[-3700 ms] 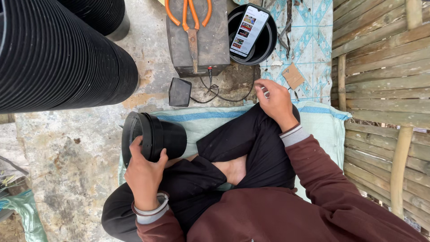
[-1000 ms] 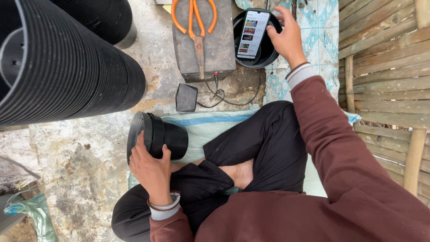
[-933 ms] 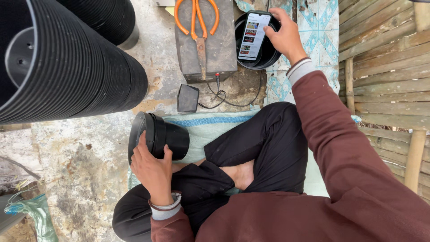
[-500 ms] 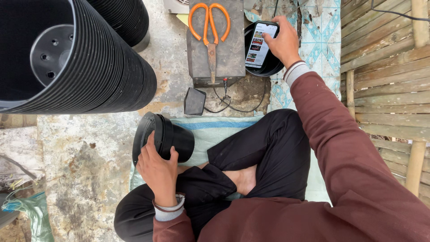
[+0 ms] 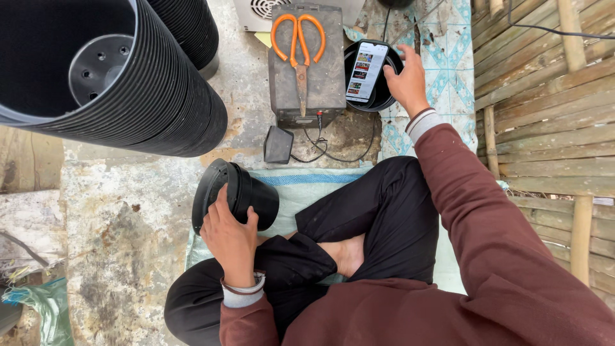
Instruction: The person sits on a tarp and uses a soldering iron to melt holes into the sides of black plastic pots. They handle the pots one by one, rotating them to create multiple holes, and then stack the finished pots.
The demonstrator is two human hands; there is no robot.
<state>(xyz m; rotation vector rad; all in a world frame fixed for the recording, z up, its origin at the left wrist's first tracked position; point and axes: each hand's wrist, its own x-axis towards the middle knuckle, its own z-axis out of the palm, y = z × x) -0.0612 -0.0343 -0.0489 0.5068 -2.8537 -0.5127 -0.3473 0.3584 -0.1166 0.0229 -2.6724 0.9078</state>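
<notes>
Head view: the person sits cross-legged on a pale woven mat (image 5: 301, 192) spread over the concrete floor. The left hand (image 5: 230, 234) is curled around a black plastic pot (image 5: 240, 195) that lies on its side just beyond the left knee, its open mouth turned to the person's left; the fingers wrap over the pot's wall near the rim and the thumb rests on the near side, so the pot sits under and just ahead of the palm.

The right hand (image 5: 407, 80) is stretched forward, well apart from the left. Its fingers are loosely spread, and the fingertips touch the right edge of a smartphone (image 5: 366, 70) with a lit screen. The phone lies tilted across the mouth of a second black pot (image 5: 378, 102); the hand rests on it rather than closing round it.

Just left of the phone stands a grey metal box (image 5: 307, 83) with orange-handled scissors (image 5: 298, 48) lying on top. A small dark adapter (image 5: 278, 144) sits below the box. A large stack of nested black pots (image 5: 147, 96) lies at upper left.
</notes>
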